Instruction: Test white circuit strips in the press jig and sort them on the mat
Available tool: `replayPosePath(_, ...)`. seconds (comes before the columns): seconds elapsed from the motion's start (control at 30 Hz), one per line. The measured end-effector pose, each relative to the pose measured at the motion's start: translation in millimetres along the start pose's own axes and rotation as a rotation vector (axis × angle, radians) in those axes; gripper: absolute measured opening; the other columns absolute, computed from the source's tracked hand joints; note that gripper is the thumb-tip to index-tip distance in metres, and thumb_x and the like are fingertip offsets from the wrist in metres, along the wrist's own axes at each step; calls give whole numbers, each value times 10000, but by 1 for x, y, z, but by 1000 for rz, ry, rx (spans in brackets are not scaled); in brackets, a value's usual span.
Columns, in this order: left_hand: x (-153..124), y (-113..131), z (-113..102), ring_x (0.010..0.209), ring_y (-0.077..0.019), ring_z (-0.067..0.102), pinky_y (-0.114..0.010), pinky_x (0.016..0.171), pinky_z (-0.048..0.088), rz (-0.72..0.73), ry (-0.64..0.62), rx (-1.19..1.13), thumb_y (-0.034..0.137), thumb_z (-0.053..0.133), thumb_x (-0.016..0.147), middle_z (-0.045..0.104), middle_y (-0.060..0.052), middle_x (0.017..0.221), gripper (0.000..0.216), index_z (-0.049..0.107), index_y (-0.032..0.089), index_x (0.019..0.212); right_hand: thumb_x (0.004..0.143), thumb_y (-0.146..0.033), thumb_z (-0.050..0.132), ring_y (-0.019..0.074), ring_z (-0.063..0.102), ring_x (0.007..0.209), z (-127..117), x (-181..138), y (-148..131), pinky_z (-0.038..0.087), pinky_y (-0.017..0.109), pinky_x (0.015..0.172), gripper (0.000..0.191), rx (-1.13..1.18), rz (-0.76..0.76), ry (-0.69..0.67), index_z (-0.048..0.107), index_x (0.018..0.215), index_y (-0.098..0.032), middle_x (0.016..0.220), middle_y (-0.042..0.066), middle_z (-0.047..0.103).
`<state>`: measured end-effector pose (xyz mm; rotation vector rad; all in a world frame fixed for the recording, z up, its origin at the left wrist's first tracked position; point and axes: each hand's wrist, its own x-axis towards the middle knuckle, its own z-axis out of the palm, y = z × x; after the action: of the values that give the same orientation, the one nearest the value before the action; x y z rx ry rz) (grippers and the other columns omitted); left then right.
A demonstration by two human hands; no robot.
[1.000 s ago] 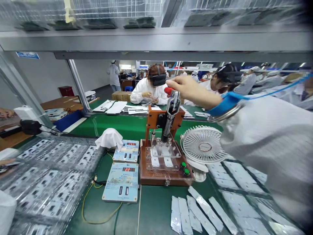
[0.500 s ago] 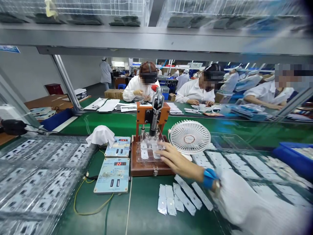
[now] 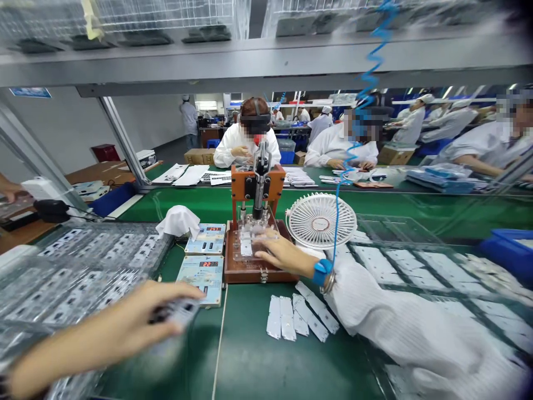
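Observation:
My left hand (image 3: 137,314) is closed around a small white-and-black panel (image 3: 185,312), blurred by motion, in front of two digital display boxes. My right hand (image 3: 283,253), with a blue wrist strap (image 3: 322,271), reaches over the clear plate (image 3: 239,256) of a toggle press (image 3: 259,189). Its fingers are stretched out and spread, touching or just above the plate. One white panel (image 3: 246,246) lies on the plate left of those fingers; what is beneath them is hidden. Several loose white panels (image 3: 287,316) lie on the green mat in front of the press.
Display boxes (image 3: 202,272) stand left of the press, a white fan (image 3: 320,222) right of it. Trays of panels (image 3: 100,250) fill the left side, more panels (image 3: 377,264) the right. A blue coiled cord (image 3: 337,222) hangs down near my right wrist. Co-workers sit opposite.
My left hand has come into view from the left, holding a panel. My right hand stays over the plate, its fingers now covering the right-hand panel spot. The view has shifted slightly.

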<state>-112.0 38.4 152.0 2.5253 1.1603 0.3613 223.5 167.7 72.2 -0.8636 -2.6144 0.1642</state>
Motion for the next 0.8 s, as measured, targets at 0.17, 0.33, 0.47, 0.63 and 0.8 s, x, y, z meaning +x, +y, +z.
replayPosePath(0.17,69,49,86,781,-163,642,-240,677,501,513,-93,395,49,457,897,680,-63,923,365,519,148,1242,986,-377,368,252,464,1254,-4,20,-17,317,476,1060,386,-96,-35,-163,518,1303,-216,1276,97,584)
replayPosePath(0.33,99,30,133,840,-210,634,-338,791,498,845,134,673,90,439,935,666,-94,893,204,592,82,1068,938,-451,463,281,424,1276,-6,26,-20,308,449,1056,499,-207,-18,-107,485,1308,-117,1337,158,519)
replayPosePath(0.47,103,15,142,944,-229,639,-367,868,482,875,190,688,59,413,926,678,-97,1007,229,582,143,1057,947,-467,427,271,443,1226,-3,21,-18,320,429,1032,468,-299,-60,-21,502,1265,-132,1297,146,538)
replayPosePath(0.63,106,13,141,1029,-249,630,-390,884,484,868,55,744,-40,392,840,658,-108,1145,465,511,188,1228,936,-540,373,279,496,1045,-11,-22,-36,410,404,867,467,-401,-7,53,570,1137,-167,1162,162,555)
replayPosePath(0.8,105,-2,149,1101,-254,594,-369,961,437,772,-24,663,74,497,881,611,-107,1243,441,496,200,1304,889,-569,470,241,525,947,-81,-101,-53,432,351,800,474,-205,317,92,575,1103,-160,1046,121,598)
